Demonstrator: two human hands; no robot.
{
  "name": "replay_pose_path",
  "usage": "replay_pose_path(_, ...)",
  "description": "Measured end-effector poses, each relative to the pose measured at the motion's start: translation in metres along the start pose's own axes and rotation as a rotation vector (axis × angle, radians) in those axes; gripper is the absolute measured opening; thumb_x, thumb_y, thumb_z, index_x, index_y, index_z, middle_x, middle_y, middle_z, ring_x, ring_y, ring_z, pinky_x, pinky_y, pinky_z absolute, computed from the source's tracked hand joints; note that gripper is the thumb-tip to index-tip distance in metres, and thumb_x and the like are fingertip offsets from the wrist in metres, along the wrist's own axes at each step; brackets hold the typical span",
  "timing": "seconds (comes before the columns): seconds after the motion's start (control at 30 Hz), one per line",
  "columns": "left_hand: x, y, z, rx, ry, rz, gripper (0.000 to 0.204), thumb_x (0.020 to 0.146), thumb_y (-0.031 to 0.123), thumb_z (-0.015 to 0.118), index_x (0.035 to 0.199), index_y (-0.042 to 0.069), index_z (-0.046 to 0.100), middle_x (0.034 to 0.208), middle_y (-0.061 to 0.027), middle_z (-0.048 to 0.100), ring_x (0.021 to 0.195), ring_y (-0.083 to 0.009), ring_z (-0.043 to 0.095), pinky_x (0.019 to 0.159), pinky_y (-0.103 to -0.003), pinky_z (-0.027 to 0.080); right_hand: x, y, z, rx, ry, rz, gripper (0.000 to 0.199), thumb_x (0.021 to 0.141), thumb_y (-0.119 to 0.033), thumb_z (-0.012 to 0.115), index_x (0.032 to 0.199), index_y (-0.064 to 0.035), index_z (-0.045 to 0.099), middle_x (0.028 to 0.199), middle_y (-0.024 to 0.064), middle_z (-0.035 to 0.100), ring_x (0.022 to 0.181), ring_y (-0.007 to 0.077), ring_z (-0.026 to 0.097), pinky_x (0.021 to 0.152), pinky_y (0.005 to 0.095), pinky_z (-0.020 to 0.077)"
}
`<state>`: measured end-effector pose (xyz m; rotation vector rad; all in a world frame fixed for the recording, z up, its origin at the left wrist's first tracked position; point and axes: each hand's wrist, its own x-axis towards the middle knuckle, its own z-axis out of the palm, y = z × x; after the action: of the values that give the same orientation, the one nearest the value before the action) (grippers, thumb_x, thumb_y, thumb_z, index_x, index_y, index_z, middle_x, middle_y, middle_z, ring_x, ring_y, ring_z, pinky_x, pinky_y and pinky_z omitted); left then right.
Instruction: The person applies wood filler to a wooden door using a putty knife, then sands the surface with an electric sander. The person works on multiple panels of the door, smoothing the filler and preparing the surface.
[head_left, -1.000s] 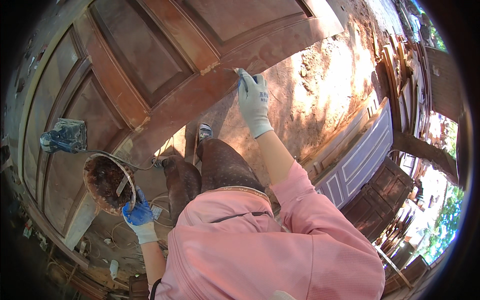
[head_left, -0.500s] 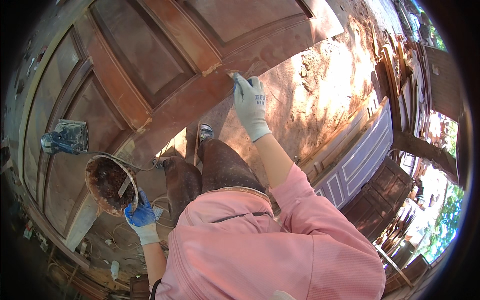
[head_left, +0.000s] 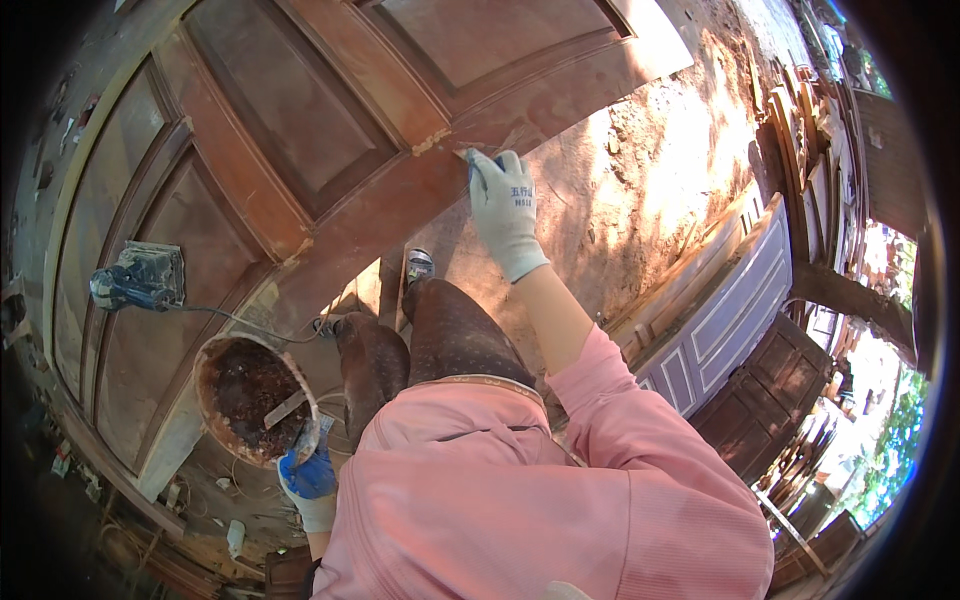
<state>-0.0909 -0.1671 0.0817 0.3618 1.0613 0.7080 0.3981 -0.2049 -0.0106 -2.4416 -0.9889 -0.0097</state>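
Note:
My left hand (head_left: 308, 474), in a white glove with a blue palm, grips the rim of a round bucket (head_left: 207, 392) at the lower left. Inside the bucket is a dark reddish-brown mass, with a flat metal strip (head_left: 285, 409) lying across it. My right hand (head_left: 503, 208), gloved the same way, is closed at the near edge of a brown panelled door (head_left: 385, 222). Between its thumb and fingers a small thin thing pokes out with a pale tip; the rest is hidden. Tan filler (head_left: 431, 142) marks a door joint just left of that hand.
A dusty blue power sander (head_left: 140, 278) rests on the door's left part, its cord (head_left: 235, 318) running past the bucket. To the right, a lilac panelled door (head_left: 722, 300) and a dark brown door (head_left: 766, 395) lean beside stacked boards (head_left: 800, 130). My shoe (head_left: 420, 264) is below the door edge.
The bucket and my left hand have moved right and toward me, and the bucket's opening shows more fully. My right hand stays at nearly the same spot on the door.

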Motion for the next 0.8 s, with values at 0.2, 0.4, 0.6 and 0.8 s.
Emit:
replay_pose_path(0.2, 0.024, -0.003, 0.020, 0.068, -0.048, -0.127, 0.043, 0.093, 0.018, 0.060, 0.133, 0.003, 0.061, 0.137, -0.0133, 0.065, 0.127, -0.0291, 0.062, 0.110, -0.045, 0.048, -0.005, 0.004, 0.002, -0.088, -0.039, -0.024, 0.030, 0.095, -0.014, 0.064, 0.124, -0.0141, 0.073, 0.096, 0.0110, 0.060, 0.094, 0.0333, 0.059, 0.084, 0.0458, 0.0504)
replay_pose_path(0.4, 0.098, -0.035, 0.054, 0.084, -0.232, -0.131, 0.031, 0.096, 0.017, 0.058, 0.122, 0.002, 0.065, 0.134, -0.0153, 0.066, 0.125, -0.0294, 0.063, 0.109, -0.046, 0.050, -0.005, 0.021, 0.007, -0.127, 0.018, -0.017, 0.031, 0.093, -0.017, 0.065, 0.123, -0.0173, 0.074, 0.098, 0.0092, 0.061, 0.095, 0.0314, 0.060, 0.086, 0.0455, 0.0496)
replay_pose_path(0.6, 0.161, -0.054, 0.102, 0.049, -0.313, -0.175, 0.037, 0.097, 0.016, 0.057, 0.129, 0.000, 0.062, 0.135, -0.0168, 0.065, 0.124, -0.0309, 0.064, 0.111, -0.048, 0.051, 0.003, 0.018, -0.012, -0.050, 0.023, 0.082, 0.031, 0.093, -0.016, 0.065, 0.122, -0.0167, 0.074, 0.099, 0.0103, 0.061, 0.095, 0.0319, 0.059, 0.086, 0.0459, 0.0490)
replay_pose_path(0.8, 0.176, -0.057, 0.109, 0.006, -0.348, -0.232, 0.041, 0.095, 0.015, 0.059, 0.132, 0.000, 0.061, 0.135, -0.0154, 0.066, 0.124, -0.0303, 0.064, 0.110, -0.048, 0.052, -0.007, 0.027, -0.019, -0.023, -0.024, 0.049, 0.031, 0.093, -0.015, 0.064, 0.123, -0.0159, 0.073, 0.099, 0.0104, 0.061, 0.096, 0.0319, 0.058, 0.086, 0.0463, 0.0486)
